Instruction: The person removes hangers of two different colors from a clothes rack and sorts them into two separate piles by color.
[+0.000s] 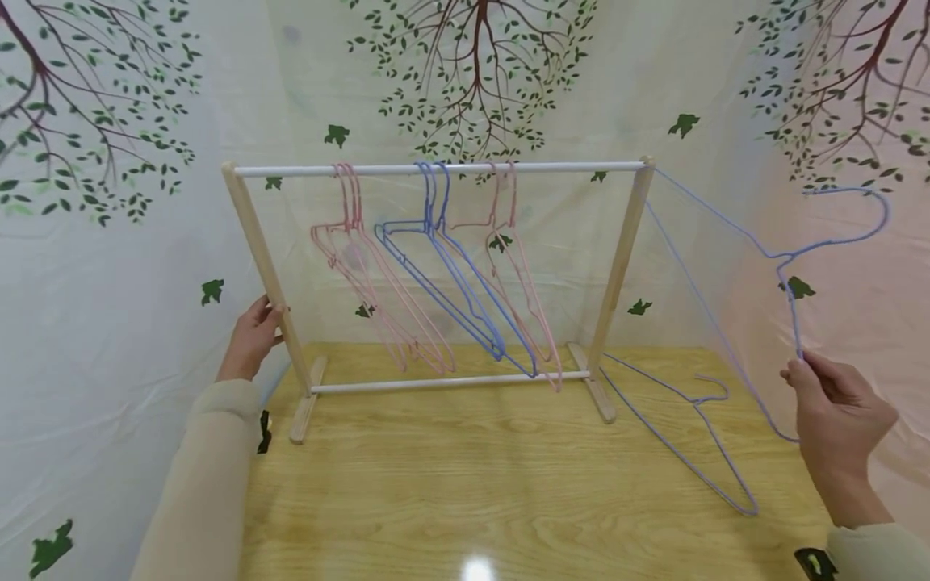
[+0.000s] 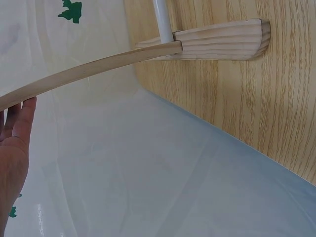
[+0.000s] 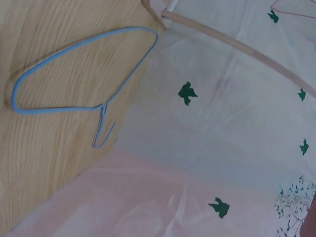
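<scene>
A wooden rack with a white top bar [image 1: 291,171] stands on the table. Its left post [image 1: 254,234] is held between the fingers and thumb of my left hand [image 1: 250,339]; the left wrist view shows fingertips [image 2: 29,104] against the post's edge. Raised off to the right, my right hand [image 1: 839,411] pinches a blue hanger [image 1: 792,303] by one sloping arm, its hook upward and its far end overlapping the right post [image 1: 621,258]. A second blue hanger [image 3: 64,109] lies flat on the tabletop, right of the rack.
From the bar hang pink hangers [image 1: 356,224] at left, blue hangers [image 1: 434,228] in the middle and more pink hangers [image 1: 513,224] at right. A white lower rod [image 1: 436,382] joins the rack's feet. Leaf-printed curtains [image 1: 291,105] surround the wooden table [image 1: 436,476].
</scene>
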### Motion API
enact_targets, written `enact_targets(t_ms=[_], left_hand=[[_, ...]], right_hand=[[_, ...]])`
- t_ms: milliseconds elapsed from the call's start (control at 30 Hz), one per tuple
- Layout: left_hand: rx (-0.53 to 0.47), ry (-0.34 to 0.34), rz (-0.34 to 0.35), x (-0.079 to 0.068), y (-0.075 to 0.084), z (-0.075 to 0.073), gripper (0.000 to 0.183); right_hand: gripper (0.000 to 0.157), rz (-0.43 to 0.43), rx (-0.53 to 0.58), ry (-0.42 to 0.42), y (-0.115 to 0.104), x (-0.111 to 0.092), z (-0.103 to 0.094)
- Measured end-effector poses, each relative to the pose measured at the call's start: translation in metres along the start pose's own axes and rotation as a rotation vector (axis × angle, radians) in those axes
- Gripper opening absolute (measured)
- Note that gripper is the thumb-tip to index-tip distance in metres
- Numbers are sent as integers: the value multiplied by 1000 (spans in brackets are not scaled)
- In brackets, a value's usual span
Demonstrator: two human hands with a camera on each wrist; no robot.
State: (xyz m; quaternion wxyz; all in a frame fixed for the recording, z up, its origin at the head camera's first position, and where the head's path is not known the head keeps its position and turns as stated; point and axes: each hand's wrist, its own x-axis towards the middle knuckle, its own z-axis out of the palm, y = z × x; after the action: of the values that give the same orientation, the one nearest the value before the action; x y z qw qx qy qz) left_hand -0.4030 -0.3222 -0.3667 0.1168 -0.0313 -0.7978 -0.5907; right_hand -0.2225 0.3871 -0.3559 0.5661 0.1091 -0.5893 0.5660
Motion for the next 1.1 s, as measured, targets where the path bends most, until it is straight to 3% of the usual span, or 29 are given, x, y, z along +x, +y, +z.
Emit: enact_targets(t_ms=[67, 133, 233, 300, 400, 467, 533, 767, 1000, 1100], left_hand=[[1, -2, 8, 1, -1, 0, 58], [-6, -3, 11, 1, 0, 1, 58], [-10, -13, 12, 1, 1, 4, 59], [-16, -19, 8, 1, 2, 5, 59], [-3, -15, -1, 1, 2, 4, 60], [-4, -7, -17, 1, 1, 3, 61], [-8, 2, -44, 1, 1, 2, 61], [-81, -1, -146, 2, 3, -4, 66], [-191, -17, -179, 1, 5, -9, 68], [-184, -28, -183, 0, 5, -8, 67]], right_hand=[[20, -3, -16, 30, -1, 1, -6], [21, 19, 54, 75, -2, 2, -13], [23, 44, 68, 117, -2, 4, -23], [22, 87, -33, 131, -2, 4, -29], [21, 164, -289, 112, 3, 2, -38], [22, 208, -440, 73, 8, -1, -44], [23, 262, -486, 40, 14, -4, -50], [17, 486, -509, -72, 28, -16, -66], [11, 566, -517, -280, 42, -34, -73], [11, 589, -535, -360, 47, -42, -73]])
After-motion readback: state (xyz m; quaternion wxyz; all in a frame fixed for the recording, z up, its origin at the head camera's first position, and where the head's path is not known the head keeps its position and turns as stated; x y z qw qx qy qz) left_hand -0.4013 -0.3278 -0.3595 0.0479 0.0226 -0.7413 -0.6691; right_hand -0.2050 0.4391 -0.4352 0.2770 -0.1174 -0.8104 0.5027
